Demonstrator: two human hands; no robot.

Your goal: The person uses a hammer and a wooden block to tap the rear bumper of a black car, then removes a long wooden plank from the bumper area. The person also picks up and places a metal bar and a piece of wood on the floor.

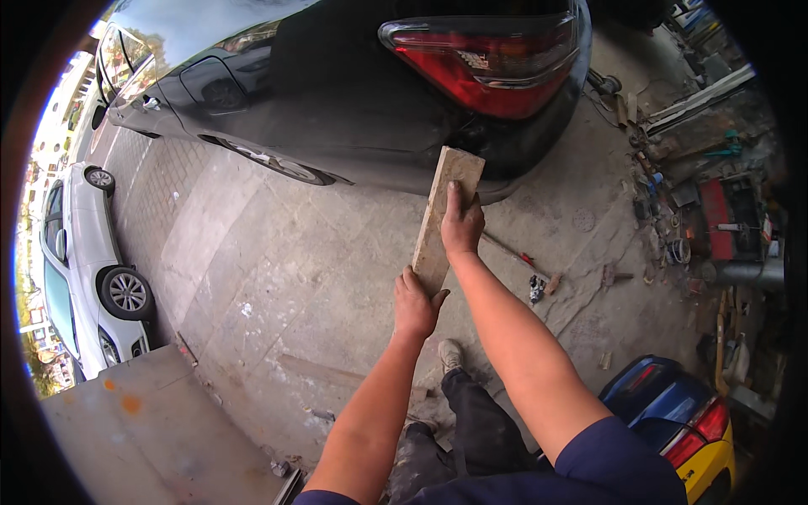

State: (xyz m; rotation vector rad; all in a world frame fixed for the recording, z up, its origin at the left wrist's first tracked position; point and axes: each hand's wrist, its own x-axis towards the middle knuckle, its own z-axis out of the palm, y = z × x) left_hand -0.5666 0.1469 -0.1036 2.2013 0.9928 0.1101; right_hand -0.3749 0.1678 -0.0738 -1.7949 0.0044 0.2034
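Note:
My hands hold a flat, pale wooden board (pixel 433 242), scuffed along its edges. My left hand (pixel 415 305) grips its near end, with the thumb at the right edge. Farther up, my right hand (pixel 462 222) is closed on the right side, one finger lying along the face. The board's far end reaches the rear corner of a dark car (pixel 337 114), just below its red tail light (pixel 497 71). Whether wood and bodywork touch cannot be made out. The panel beside the board's tip looks dark and creased.
A long-handled tool (pixel 509 250) lies on the concrete floor behind my right hand. Tools and scrap crowd the right side around a red box (pixel 717 217). A flat metal sheet (pixel 151 429) fills the lower left, near a white car (pixel 93 269). A blue-and-yellow car (pixel 677 412) stands lower right.

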